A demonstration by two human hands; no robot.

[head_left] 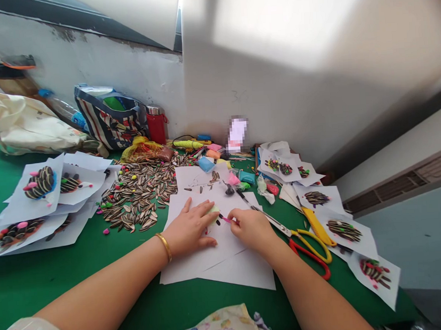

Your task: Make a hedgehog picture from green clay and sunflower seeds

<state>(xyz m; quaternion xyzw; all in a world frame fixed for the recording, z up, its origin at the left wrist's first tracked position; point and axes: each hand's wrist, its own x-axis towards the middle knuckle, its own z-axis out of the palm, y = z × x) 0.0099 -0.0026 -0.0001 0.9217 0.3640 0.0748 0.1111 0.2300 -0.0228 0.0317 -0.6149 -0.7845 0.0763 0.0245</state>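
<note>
My left hand (190,228) rests on a white paper sheet (218,257) on the green table, its fingers pressed on a pale yellow-green lump of clay (213,211). My right hand (251,227) is closed in a pinch on a thin pink stick (226,219) whose dark tip points at the clay lump. A gold bangle (164,246) is on my left wrist.
A pile of sunflower seeds (138,195) lies behind the left hand. Scissors with red and yellow handles (308,247) and a yellow cutter (316,224) lie to the right. Paper sheets with seed figures (42,183) lie at both sides. Coloured clay pieces (212,158), bags (107,117) and a red flask (156,124) stand by the wall.
</note>
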